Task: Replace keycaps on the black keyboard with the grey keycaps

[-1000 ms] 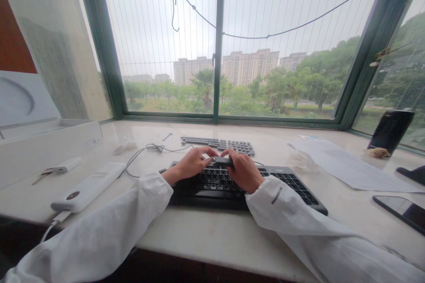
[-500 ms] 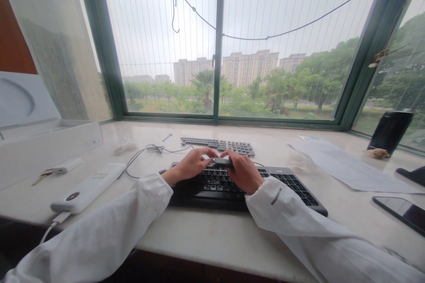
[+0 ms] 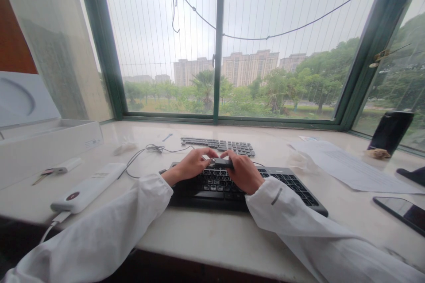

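A black keyboard (image 3: 207,194) lies on the white counter, many of its key positions bare of caps. Over its upper rows my two hands meet around a small dark bar-shaped object (image 3: 223,163) with a shiny left end; its exact kind I cannot make out. My right hand (image 3: 244,171) is closed on the dark body. On the left, my left hand (image 3: 192,166) is closed too, thumb and fingertips at the shiny end. Behind them, loose keycaps (image 3: 217,143) are laid out in rows, partly hidden by my fingers.
At the left are a white power bank (image 3: 89,188), a small white stick with a metal part (image 3: 68,166) and a white box (image 3: 49,139). A dark cable (image 3: 154,148) runs behind. Paper sheets (image 3: 345,166), a plastic bag (image 3: 302,161) and a phone (image 3: 403,212) lie right.
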`<state>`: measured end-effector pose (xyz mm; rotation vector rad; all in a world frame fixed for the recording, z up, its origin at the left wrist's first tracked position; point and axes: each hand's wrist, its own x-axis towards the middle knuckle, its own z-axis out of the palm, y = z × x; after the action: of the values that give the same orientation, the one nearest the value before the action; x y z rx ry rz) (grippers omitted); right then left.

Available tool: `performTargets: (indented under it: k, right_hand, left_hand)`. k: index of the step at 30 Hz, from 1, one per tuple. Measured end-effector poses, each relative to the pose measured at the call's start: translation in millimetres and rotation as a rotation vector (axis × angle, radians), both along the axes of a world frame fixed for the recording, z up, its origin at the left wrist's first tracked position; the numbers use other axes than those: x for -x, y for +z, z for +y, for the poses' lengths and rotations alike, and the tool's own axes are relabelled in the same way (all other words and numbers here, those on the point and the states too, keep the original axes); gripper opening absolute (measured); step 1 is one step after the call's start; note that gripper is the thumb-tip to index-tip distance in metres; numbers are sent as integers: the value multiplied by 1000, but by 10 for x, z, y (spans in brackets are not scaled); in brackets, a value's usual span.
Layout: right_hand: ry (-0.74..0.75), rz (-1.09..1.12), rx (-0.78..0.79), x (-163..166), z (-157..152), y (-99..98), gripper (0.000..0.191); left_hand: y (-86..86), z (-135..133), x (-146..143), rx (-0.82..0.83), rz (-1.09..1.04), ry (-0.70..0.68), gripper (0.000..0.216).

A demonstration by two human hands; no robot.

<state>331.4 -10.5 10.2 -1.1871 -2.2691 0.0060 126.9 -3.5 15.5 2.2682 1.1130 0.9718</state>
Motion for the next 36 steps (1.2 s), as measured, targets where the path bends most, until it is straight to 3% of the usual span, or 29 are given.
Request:
performTargets:
  k: [36]
  right_hand:
    - [-2, -29, -2, -4, -12, 7, 33]
  left_hand:
    - [31, -47, -17, 50, -7, 8, 32]
